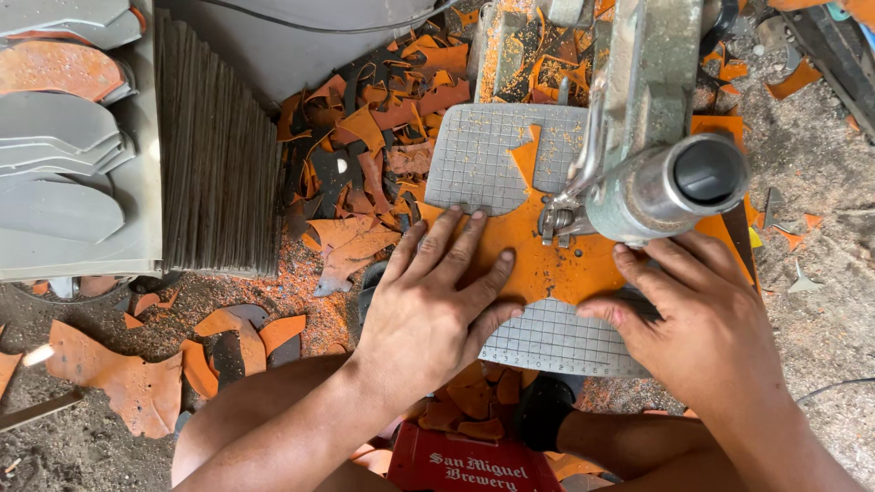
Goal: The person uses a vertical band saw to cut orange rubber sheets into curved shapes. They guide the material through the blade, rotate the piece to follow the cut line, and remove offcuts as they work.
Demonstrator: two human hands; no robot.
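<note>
An orange sheet piece (547, 260) lies flat on a grey gridded cutting table (474, 155) under the blade of a metal cutting machine (656, 173). My left hand (437, 301) presses flat on the sheet's left part, fingers spread. On the right, my right hand (702, 314) rests on the sheet's other edge, fingers pointing left toward the blade. Both hands hold the sheet down; neither grips it. The machine's grey cylinder hides part of the sheet.
Orange and black offcuts (365, 137) pile up left of the table and on the ground (118, 374). A stack of grey sheets (219, 146) stands at left beside grey sole-shaped cutouts (55, 155). A red crate (474, 465) sits between my knees.
</note>
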